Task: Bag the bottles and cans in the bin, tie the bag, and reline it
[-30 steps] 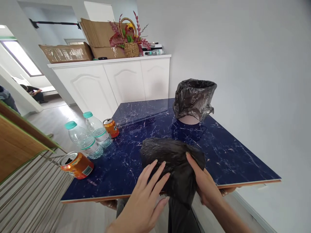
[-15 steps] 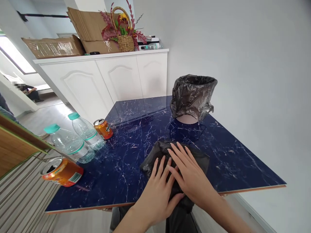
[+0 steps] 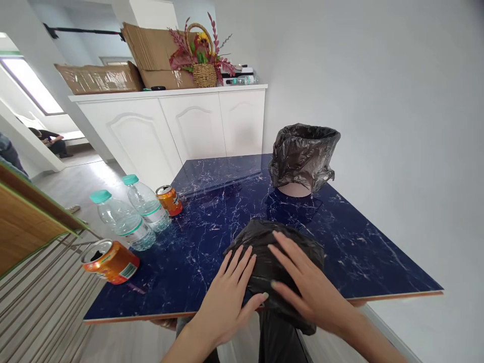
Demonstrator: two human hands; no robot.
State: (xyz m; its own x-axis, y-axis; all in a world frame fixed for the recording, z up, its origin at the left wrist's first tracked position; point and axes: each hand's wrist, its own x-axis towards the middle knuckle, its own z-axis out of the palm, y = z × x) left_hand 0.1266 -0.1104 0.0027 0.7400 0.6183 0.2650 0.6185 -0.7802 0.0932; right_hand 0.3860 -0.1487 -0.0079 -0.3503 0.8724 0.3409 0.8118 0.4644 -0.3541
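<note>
A crumpled black plastic bag (image 3: 280, 241) lies on the near edge of the dark blue marbled table (image 3: 212, 222) and hangs over it. My left hand (image 3: 227, 297) lies flat on the bag's left side, fingers spread, thumb against the plastic. My right hand (image 3: 306, 285) rests flat on top of the bag, fingers stretched toward the left. Neither hand grips anything.
A small bin lined with a black bag (image 3: 302, 156) stands at the table's far right. Two water bottles (image 3: 132, 217) and two orange cans (image 3: 111, 261) sit at the left edge. White cabinets (image 3: 170, 131) stand behind, a wall to the right.
My hands have slid back toward me over the bag and moved apart; the right hand no longer overlaps the left. The bag looks flatter.
</note>
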